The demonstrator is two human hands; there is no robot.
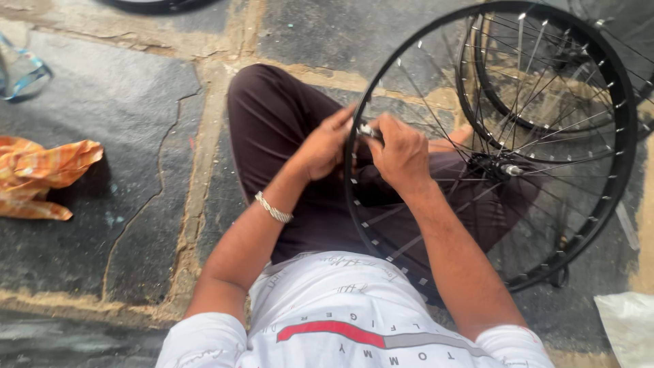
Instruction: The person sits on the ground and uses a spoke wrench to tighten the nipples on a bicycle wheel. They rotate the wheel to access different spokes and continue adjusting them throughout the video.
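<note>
Here I brace the bicycle wheel (545, 204) upright across my lap so its rim faces me, left hand (325, 146) steadying that rim while my right hand's (402, 153) fingers pinch a small metal tool (368, 130) at it.

White short-sleeved shirt (340, 313) with a red and grey stripe. Dark brown trousers (279, 123) at twelve o'clock. A silver bracelet (273, 207) circles the left wrist.
</note>
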